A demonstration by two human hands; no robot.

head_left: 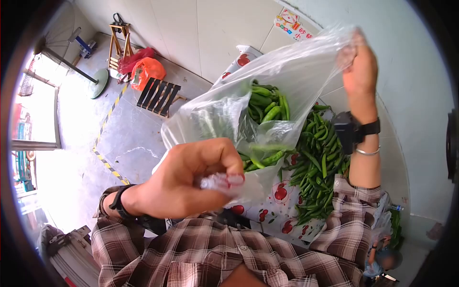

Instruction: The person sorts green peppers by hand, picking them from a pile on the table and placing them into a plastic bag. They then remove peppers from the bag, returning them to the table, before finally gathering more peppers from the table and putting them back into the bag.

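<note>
The left hand's fingers curl closed around crumpled plastic at the near side of the clear bag; the right hand, raised, grips its far upper edge, stretching it; green peppers lie inside; beside the bag, a pepper heap rests on the cherry-print cloth.

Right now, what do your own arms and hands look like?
My left hand and right hand are ungloved. Brown-and-white plaid sleeves. Left wrist: black band. Right wrist: chunky black device on a black strap, plus a thin silver bangle.
</note>
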